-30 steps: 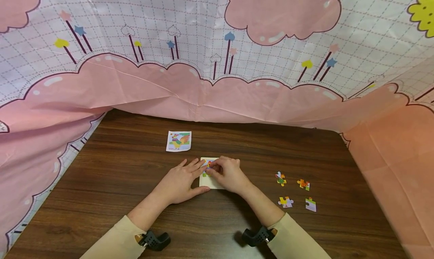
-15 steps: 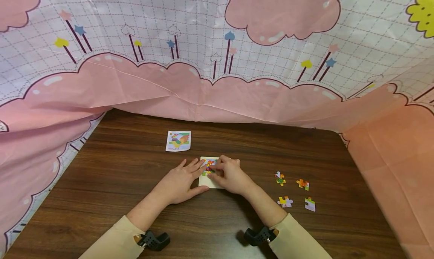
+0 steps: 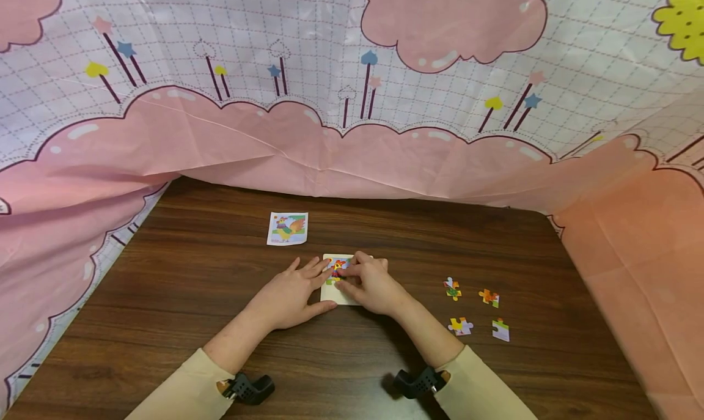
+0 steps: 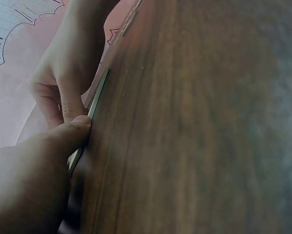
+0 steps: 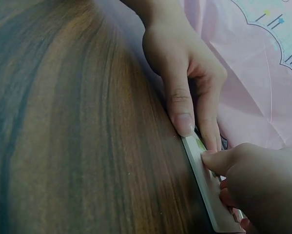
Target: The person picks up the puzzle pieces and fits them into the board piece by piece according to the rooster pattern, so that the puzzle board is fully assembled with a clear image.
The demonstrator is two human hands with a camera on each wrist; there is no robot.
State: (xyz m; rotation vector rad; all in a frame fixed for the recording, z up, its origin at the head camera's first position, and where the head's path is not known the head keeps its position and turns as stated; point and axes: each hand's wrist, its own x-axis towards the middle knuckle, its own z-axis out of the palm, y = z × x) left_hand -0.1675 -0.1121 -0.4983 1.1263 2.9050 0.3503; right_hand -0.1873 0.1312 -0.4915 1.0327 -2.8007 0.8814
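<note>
A cream puzzle board (image 3: 330, 294) lies near the table's middle, partly covered by both hands. Along its upper left, joined puzzle pieces (image 3: 337, 265) show a rooster's red and yellow head. My left hand (image 3: 288, 298) lies flat with spread fingers, its fingertips on the pieces and its thumb at the board's front left corner. Over the board's right half, my right hand (image 3: 379, 285) curls thumb and fingers about a puzzle piece that they mostly hide. From the right wrist view, the right thumb (image 5: 216, 160) touches the board's surface; the left thumb (image 5: 184, 124) presses its edge.
Several loose jigsaw pieces lie apart at the right, among them a green and yellow one (image 3: 453, 289) and an orange one (image 3: 489, 297). A rooster picture card (image 3: 288, 228) lies behind the board. A patterned pink cloth (image 3: 385, 163) walls the wooden table (image 3: 220, 261).
My right fingers have parted and shifted slightly on the board, and more of the rooster's head shows between the hands. My left hand stays in place.
</note>
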